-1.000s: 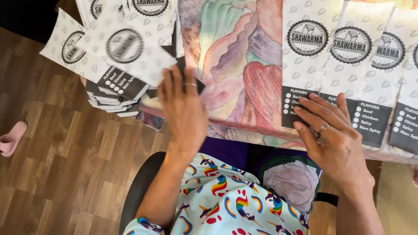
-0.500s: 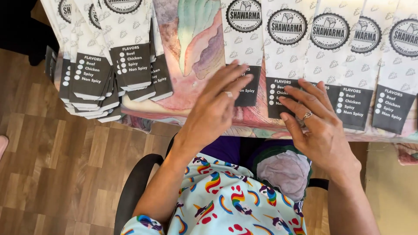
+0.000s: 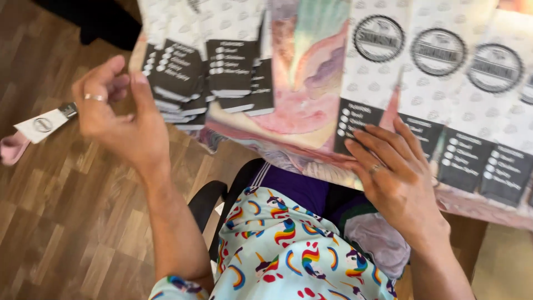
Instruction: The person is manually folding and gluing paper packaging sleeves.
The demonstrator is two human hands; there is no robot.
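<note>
Left hand: your left hand (image 3: 119,119) is raised at the frame's left, off the table edge, fingers loosely curled and holding nothing.
Right hand: your right hand (image 3: 397,172) lies flat and spread on the near end of a paper sleeve (image 3: 363,72) at centre right.
Stack: the stack of sleeves (image 3: 205,78) sits upper left on the patterned tablecloth (image 3: 305,105), overhanging the edge.
Risk: a careless sweep of your left hand could knock the overhanging stack down to the stray sleeve (image 3: 47,123) on the wooden floor (image 3: 72,233).
Change: half a second ago your left hand was over the table centre; it has swung left.
</note>
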